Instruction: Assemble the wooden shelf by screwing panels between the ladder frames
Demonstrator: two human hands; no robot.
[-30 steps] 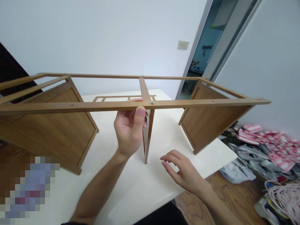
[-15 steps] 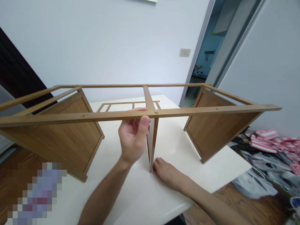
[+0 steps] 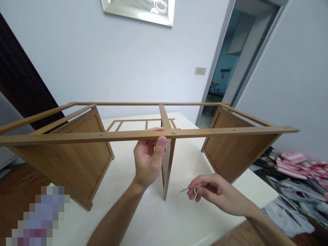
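Observation:
A wooden frame point(image 3: 123, 135) with panelled sides stands on the white table point(image 3: 143, 218). My left hand point(image 3: 148, 160) is closed around its front rail from below, thumb in front, just left of the middle divider point(image 3: 169, 171). A round metal bolt head point(image 3: 173, 132) shows in the rail above that divider. Over the tabletop, right of the divider's lower end, my right hand point(image 3: 212, 191) pinches a hex key point(image 3: 183, 190), a thin metal rod. Its tip points left and touches nothing; part of it is hidden by the fingers.
A slatted wooden piece point(image 3: 130, 120) lies at the back of the table. Left of the frame is a pixelated patch. Bags and striped cloth point(image 3: 294, 164) are piled at the right, beside the table. Behind are a wall with a picture frame point(image 3: 138, 15) and a doorway point(image 3: 217, 78).
My right hand has risen from the tabletop beside the divider and moved right, now showing the hex key. My left hand keeps its hold on the rail. The view has tilted up.

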